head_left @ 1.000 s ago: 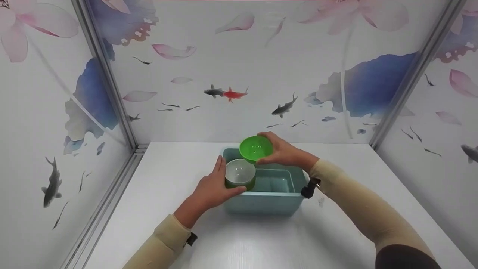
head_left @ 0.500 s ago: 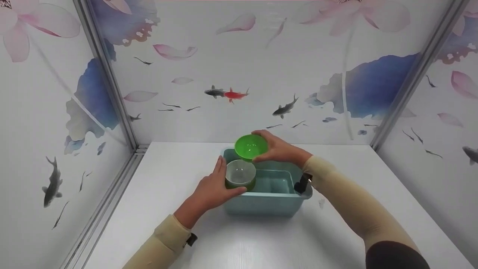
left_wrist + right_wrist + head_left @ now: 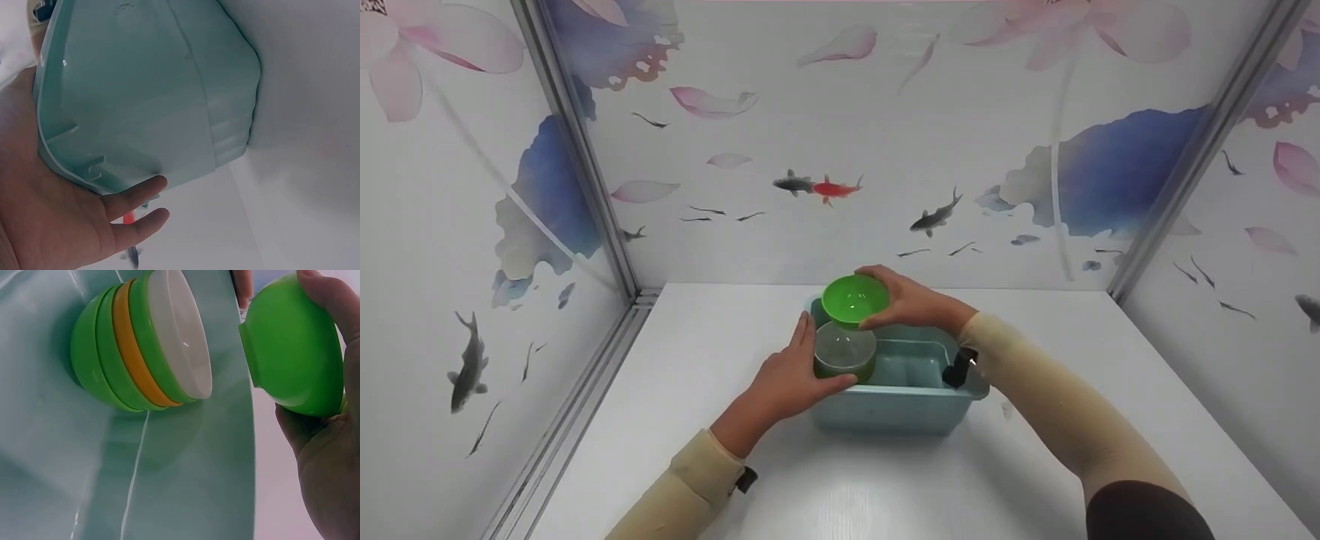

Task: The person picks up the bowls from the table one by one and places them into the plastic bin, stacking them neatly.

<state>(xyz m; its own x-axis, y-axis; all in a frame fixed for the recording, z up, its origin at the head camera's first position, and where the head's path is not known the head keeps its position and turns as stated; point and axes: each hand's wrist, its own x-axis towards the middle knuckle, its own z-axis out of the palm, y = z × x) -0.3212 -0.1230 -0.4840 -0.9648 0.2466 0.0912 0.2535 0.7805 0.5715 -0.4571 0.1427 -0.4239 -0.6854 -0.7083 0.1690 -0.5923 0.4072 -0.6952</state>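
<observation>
My right hand (image 3: pixel 915 304) holds a bright green bowl (image 3: pixel 853 301) by its right side, thumb and fingers on its wall. In the head view this bowl hangs over the back left part of a blue-green plastic basin (image 3: pixel 892 411). Inside the basin stands a stack of nested bowls, with a white bowl (image 3: pixel 177 332) uppermost and green ones and an orange bowl (image 3: pixel 132 343) beneath. The held bowl is above and behind the stack, apart from it. My left hand (image 3: pixel 780 386) rests against the basin's left front corner, fingers straight along the outside and thumb across the front rim.
The basin stands on a white table (image 3: pixel 712 352) against a patterned back wall (image 3: pixel 720 247). Side walls with metal frame posts (image 3: pixel 585 172) bound the table on left and right. The basin's right part shows its bare floor (image 3: pixel 911 364).
My right hand has carried the green bowl leftward, so it now sits over the back of the stack. My left hand and the basin have stayed nearly in place.
</observation>
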